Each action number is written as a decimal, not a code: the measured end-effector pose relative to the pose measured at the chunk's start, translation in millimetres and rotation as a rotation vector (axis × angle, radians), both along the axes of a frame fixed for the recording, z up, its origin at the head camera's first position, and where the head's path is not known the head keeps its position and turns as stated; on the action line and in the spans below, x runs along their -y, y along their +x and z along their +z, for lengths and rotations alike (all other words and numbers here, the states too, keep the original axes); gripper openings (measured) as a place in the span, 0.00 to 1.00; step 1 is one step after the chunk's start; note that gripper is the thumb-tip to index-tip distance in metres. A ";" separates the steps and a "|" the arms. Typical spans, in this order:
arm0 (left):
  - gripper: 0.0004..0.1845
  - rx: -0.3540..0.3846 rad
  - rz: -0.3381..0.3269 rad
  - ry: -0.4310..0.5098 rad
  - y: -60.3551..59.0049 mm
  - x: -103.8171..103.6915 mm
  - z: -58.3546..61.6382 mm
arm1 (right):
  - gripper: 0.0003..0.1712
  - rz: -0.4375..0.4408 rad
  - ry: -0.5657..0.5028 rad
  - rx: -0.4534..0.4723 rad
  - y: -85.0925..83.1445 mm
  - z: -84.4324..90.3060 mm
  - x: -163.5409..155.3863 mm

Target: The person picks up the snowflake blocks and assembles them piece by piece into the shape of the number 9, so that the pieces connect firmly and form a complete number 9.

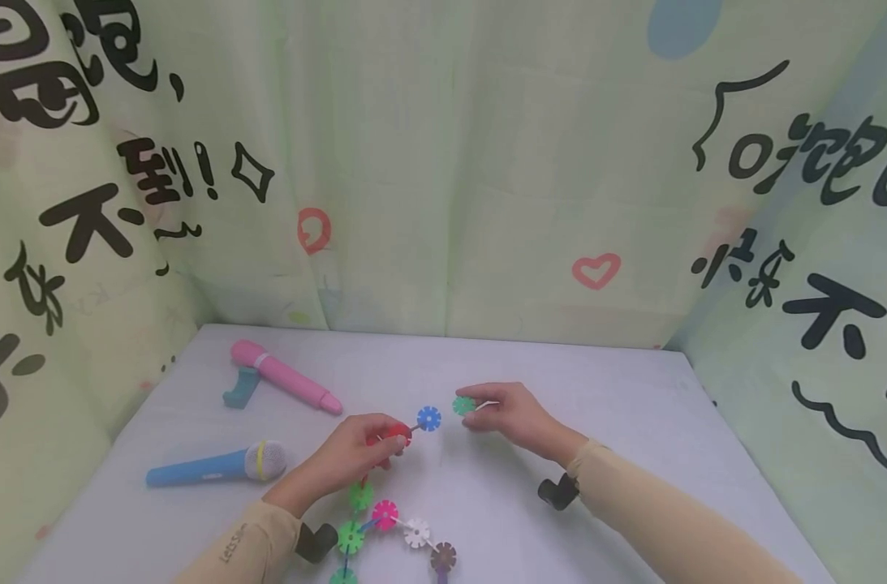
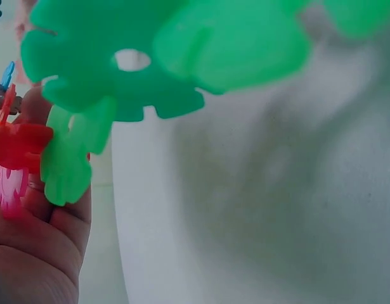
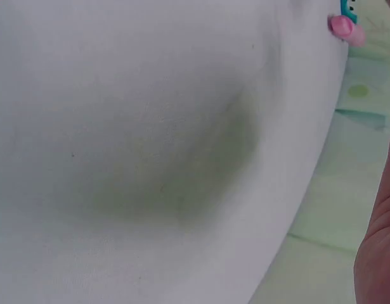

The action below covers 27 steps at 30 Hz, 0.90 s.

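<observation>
My left hand (image 1: 355,450) pinches a red notched disc (image 1: 401,435) belonging to a chain of linked plastic snowflake discs. From it a blue disc (image 1: 429,418) sticks out to the right on a grey link seen edge-on. Lower down the chain come green discs (image 1: 351,537), a pink disc (image 1: 385,514), a white disc (image 1: 417,533) and a brown disc (image 1: 443,556). In the left wrist view a large green disc (image 2: 87,63) fills the top. My right hand (image 1: 512,418) holds a separate green disc (image 1: 463,405) between thumb and fingers, just right of the blue one.
A pink toy microphone (image 1: 290,376) lies at the back left of the white table (image 1: 596,389), with a teal curved piece (image 1: 242,388) beside it. Nearer is a blue toy microphone (image 1: 209,468). Printed curtains (image 1: 443,162) enclose the table's back and sides.
</observation>
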<state>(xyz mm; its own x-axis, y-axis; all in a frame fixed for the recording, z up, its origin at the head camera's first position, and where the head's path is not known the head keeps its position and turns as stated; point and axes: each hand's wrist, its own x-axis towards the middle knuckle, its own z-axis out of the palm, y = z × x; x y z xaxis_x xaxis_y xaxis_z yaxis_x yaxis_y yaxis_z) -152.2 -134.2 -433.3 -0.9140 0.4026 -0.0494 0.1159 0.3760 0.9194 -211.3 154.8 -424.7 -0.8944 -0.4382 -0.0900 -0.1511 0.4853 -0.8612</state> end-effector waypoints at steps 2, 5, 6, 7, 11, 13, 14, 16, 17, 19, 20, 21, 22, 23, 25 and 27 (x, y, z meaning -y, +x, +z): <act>0.14 0.004 0.006 0.001 0.5 -0.3 0.1 | 0.27 0.008 -0.037 0.019 4.9 3.7 -1.1; 0.14 -0.002 0.012 0.013 1.6 -0.7 -0.1 | 0.27 0.037 -0.089 0.046 12.1 8.5 0.7; 0.14 -0.008 0.013 0.019 1.9 -0.8 0.0 | 0.27 0.048 -0.102 0.054 14.1 9.0 2.1; 0.14 -0.015 0.014 0.024 1.8 -1.1 -0.3 | 0.26 0.057 -0.110 0.059 16.2 9.4 3.8; 0.13 -0.029 0.015 0.034 0.6 -2.8 -0.9 | 0.25 0.078 -0.135 0.073 21.9 8.9 10.0; 0.13 -0.027 0.015 0.031 -0.1 -3.5 -0.8 | 0.24 0.079 -0.131 0.069 24.0 9.9 12.1; 0.14 -0.026 0.015 0.026 -0.2 -3.7 -0.5 | 0.24 0.077 -0.129 0.066 24.6 10.5 12.8; 0.14 -0.030 0.013 0.023 -0.3 -3.9 -0.2 | 0.24 0.076 -0.122 0.058 25.5 12.8 13.7; 0.15 -0.031 0.014 0.021 -0.2 -4.1 0.0 | 0.24 0.072 -0.117 0.053 25.6 13.9 13.8; 0.15 -0.042 0.012 0.025 0.2 -4.1 0.3 | 0.23 0.060 -0.109 0.049 25.5 16.6 13.6; 0.15 -0.046 0.011 0.028 0.5 -4.0 0.6 | 0.23 0.053 -0.108 0.050 25.3 17.9 13.5; 0.15 -0.049 0.010 0.031 0.6 -4.0 0.7 | 0.23 0.049 -0.110 0.054 25.0 18.9 13.4; 0.15 -0.051 0.010 0.034 0.8 -4.0 0.8 | 0.23 0.044 -0.110 0.060 24.8 19.9 13.2; 0.14 -0.054 0.008 0.038 1.0 -4.0 0.9 | 0.23 0.042 -0.113 0.066 24.6 20.7 13.1; 0.14 -0.055 0.005 0.048 1.5 -4.0 1.6 | 0.24 0.047 -0.126 0.082 24.3 21.9 13.0; 0.13 -0.057 0.002 0.061 2.0 -3.9 1.9 | 0.24 0.055 -0.132 0.092 24.3 23.1 13.2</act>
<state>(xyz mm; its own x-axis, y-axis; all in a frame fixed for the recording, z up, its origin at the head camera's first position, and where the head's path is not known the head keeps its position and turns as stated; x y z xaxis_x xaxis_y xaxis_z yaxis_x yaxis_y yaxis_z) -150.2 -130.3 -431.4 -0.9156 0.4012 0.0271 0.1678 0.3199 0.9325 -187.1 141.7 -401.6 -0.8592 -0.4999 -0.1087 -0.0921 0.3602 -0.9283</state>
